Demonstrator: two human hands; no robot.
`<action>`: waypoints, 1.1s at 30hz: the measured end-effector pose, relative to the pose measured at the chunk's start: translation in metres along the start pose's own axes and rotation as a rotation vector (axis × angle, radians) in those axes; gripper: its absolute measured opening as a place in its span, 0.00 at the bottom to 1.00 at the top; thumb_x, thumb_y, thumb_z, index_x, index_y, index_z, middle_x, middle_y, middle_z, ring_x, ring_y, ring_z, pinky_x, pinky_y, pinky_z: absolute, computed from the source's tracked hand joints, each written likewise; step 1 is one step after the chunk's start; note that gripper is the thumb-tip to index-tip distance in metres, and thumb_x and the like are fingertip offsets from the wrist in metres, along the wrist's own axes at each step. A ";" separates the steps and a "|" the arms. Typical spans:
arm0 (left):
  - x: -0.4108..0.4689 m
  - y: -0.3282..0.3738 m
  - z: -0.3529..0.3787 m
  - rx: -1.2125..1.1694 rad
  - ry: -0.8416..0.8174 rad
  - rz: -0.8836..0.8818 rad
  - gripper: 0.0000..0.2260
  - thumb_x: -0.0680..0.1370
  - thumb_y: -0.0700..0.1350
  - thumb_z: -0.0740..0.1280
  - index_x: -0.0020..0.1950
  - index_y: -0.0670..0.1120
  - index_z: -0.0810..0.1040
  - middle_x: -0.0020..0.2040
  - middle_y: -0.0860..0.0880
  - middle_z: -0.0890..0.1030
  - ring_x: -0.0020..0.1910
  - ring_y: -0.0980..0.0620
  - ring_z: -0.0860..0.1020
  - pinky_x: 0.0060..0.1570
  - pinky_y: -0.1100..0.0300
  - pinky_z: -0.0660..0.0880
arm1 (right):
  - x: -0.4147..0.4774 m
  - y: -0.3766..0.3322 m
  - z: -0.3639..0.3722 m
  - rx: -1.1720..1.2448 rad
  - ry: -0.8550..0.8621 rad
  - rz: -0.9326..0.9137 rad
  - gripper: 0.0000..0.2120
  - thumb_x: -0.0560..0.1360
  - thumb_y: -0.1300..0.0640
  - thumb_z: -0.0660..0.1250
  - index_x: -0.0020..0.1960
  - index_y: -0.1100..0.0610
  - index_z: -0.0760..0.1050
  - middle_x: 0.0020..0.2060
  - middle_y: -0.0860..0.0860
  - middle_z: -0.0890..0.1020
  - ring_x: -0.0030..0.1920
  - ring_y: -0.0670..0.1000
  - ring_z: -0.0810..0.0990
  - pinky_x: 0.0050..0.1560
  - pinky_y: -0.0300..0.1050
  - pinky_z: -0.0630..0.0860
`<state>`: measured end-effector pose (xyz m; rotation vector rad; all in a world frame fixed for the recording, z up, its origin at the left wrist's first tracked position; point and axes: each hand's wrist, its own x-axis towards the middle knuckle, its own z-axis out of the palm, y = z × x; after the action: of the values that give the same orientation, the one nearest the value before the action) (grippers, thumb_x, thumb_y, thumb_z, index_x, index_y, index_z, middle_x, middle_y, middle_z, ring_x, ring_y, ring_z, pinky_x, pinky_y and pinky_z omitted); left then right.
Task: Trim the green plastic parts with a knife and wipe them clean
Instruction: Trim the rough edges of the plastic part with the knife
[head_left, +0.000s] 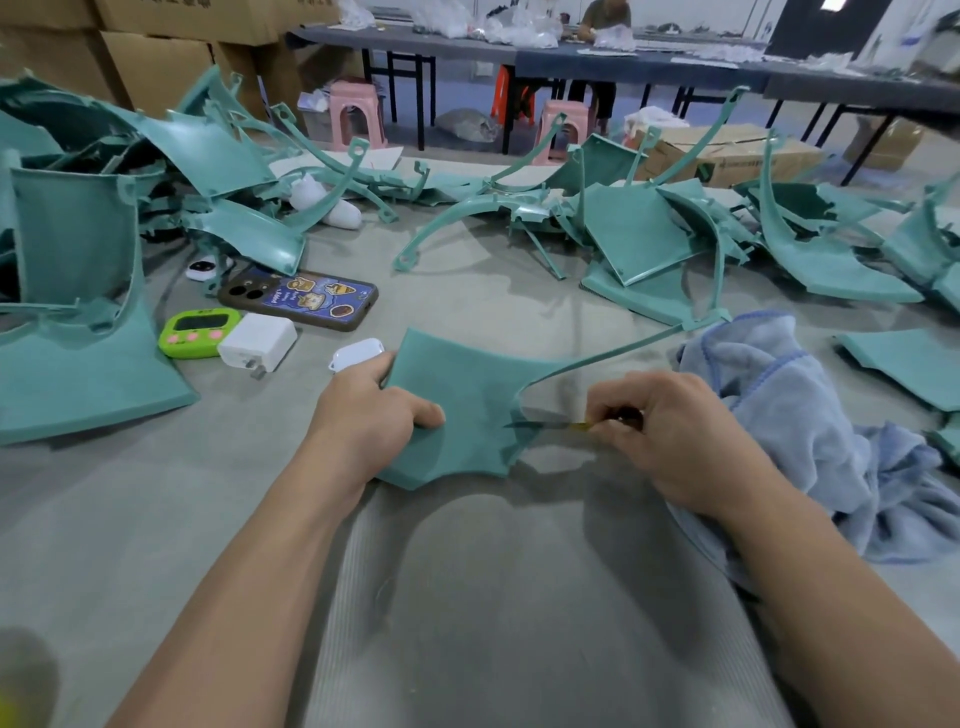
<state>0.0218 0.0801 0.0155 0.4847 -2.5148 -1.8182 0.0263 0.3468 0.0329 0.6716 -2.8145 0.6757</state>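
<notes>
Head view is showing the left hand (376, 410) holding a teal-green plastic panel (462, 389) on the grey surface (467, 571), grip curling round its left edge. The right hand (670, 431) is pinching a yellow-handled knife (545, 425), blade touching the panel's right edge, beside a light-blue cloth (810, 415).

Print on the phone case (311, 304) and cardboard boxes (156, 67) is too blurred to read.
</notes>
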 end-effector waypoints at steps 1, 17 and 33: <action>0.000 0.000 0.000 -0.001 -0.004 -0.002 0.14 0.67 0.37 0.75 0.45 0.55 0.84 0.41 0.57 0.86 0.44 0.49 0.83 0.42 0.57 0.78 | 0.001 -0.001 0.001 0.014 0.033 -0.006 0.10 0.72 0.64 0.72 0.37 0.55 0.74 0.31 0.50 0.75 0.37 0.51 0.72 0.39 0.44 0.71; -0.003 0.002 -0.001 -0.020 -0.042 -0.038 0.16 0.62 0.39 0.75 0.46 0.55 0.85 0.43 0.54 0.87 0.46 0.46 0.85 0.51 0.49 0.82 | 0.003 -0.003 0.008 0.076 0.062 0.025 0.10 0.73 0.64 0.72 0.36 0.56 0.74 0.30 0.51 0.75 0.35 0.51 0.72 0.39 0.45 0.70; -0.010 0.013 -0.007 -0.523 -0.034 -0.283 0.06 0.75 0.35 0.69 0.49 0.44 0.82 0.31 0.49 0.84 0.22 0.53 0.80 0.18 0.67 0.69 | -0.007 -0.017 0.017 0.454 0.156 0.263 0.11 0.73 0.64 0.73 0.34 0.57 0.76 0.26 0.53 0.77 0.26 0.44 0.67 0.28 0.37 0.64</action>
<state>0.0294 0.0795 0.0320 0.8113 -1.9358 -2.4807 0.0393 0.3277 0.0225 0.2881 -2.6418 1.3749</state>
